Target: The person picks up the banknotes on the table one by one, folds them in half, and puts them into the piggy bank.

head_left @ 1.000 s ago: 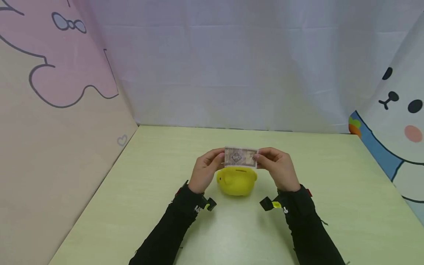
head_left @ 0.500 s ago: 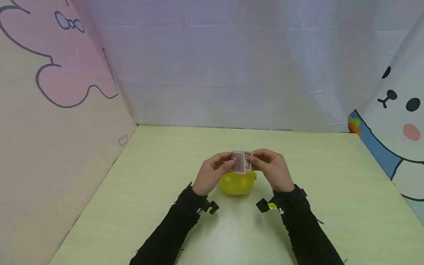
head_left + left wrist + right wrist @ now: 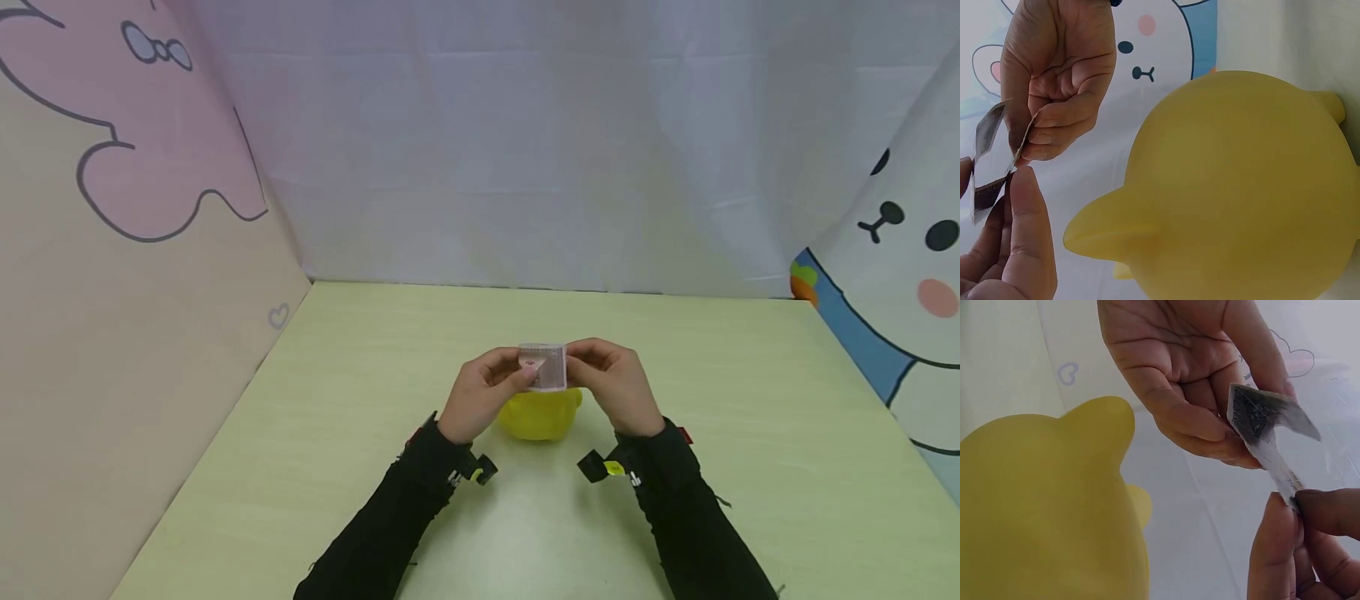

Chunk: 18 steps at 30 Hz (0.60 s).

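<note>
A folded banknote (image 3: 551, 369) is held up between both hands, over the yellow piggy bank (image 3: 540, 415). My left hand (image 3: 480, 392) grips its left part, thumb lying across the front face. At the right edge, my right hand (image 3: 618, 385) pinches the note between thumb and finger. Seen in the right wrist view, the banknote (image 3: 1266, 425) is bent, with one flap standing away from the rest. The piggy bank (image 3: 1241, 181) fills much of the left wrist view, close beside the hands. Its top, in the head view, is hidden behind the note and fingers.
The pale yellow-green table (image 3: 360, 350) extends around the piggy bank. A whitish sheet (image 3: 525, 150) hangs behind it, and panels with cartoon figures stand at left and right. Black sleeves with small wrist cameras (image 3: 592, 467) cover both forearms.
The banknote was spread flat one second ago and is now folded to a shorter width. Both hands have come closer together, and the note now covers the piggy bank's slot.
</note>
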Available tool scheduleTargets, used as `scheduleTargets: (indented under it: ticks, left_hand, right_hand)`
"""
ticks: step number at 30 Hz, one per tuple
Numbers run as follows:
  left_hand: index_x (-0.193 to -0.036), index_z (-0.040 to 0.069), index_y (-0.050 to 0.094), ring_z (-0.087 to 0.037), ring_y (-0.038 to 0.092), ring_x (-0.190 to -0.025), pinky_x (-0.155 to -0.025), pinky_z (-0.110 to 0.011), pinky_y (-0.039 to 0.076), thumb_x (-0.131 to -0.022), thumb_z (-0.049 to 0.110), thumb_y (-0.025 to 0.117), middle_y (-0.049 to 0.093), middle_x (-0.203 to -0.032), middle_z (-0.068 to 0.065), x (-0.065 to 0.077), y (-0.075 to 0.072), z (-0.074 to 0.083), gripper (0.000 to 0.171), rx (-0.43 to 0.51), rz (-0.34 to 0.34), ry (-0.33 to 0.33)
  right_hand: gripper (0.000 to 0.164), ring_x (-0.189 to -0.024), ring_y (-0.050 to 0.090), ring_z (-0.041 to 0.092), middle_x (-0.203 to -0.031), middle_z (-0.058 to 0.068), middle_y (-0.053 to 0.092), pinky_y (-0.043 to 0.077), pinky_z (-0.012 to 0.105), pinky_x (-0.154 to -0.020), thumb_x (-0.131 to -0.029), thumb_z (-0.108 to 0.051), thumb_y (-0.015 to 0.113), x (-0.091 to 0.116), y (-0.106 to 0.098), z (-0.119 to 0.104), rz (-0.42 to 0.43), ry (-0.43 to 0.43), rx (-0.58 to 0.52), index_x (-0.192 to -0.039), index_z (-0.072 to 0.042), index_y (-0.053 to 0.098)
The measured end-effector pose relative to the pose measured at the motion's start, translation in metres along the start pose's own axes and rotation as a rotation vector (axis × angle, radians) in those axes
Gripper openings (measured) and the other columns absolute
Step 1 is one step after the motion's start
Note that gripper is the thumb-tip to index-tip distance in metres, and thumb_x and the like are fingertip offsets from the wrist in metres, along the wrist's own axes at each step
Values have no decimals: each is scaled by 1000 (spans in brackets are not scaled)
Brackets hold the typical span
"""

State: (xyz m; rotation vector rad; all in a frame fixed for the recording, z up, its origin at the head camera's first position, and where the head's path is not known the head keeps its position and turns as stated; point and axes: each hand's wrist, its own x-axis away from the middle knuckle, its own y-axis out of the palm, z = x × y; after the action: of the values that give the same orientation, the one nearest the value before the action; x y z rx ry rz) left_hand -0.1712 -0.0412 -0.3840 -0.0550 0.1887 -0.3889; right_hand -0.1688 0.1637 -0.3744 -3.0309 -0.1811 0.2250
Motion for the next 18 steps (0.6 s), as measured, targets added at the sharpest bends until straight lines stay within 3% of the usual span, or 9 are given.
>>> scheduleTargets:
  ticks: [7, 18]
  left_hand:
    - [-128, -4, 58, -11, 65, -91, -86, -28, 57, -97, 9, 60, 63, -116, -27, 0, 0, 1, 34, 0, 8, -11]
    - [-124, -6, 59, -12, 63, -86, -82, -27, 58, -96, 5, 61, 63, -110, -28, -1, 1, 1, 31, -2, 36, -17]
  right_hand:
    - [28, -80, 67, 11, -90, -8, 70, 59, 24, -75, -96, -10, 62, -1, 0, 1, -13, 8, -13, -113, 12, 63]
    - [39, -80, 67, 9, -92, -8, 69, 59, 24, -76, -102, -21, 54, -1, -3, 2, -27, -3, -22, -119, 12, 62]
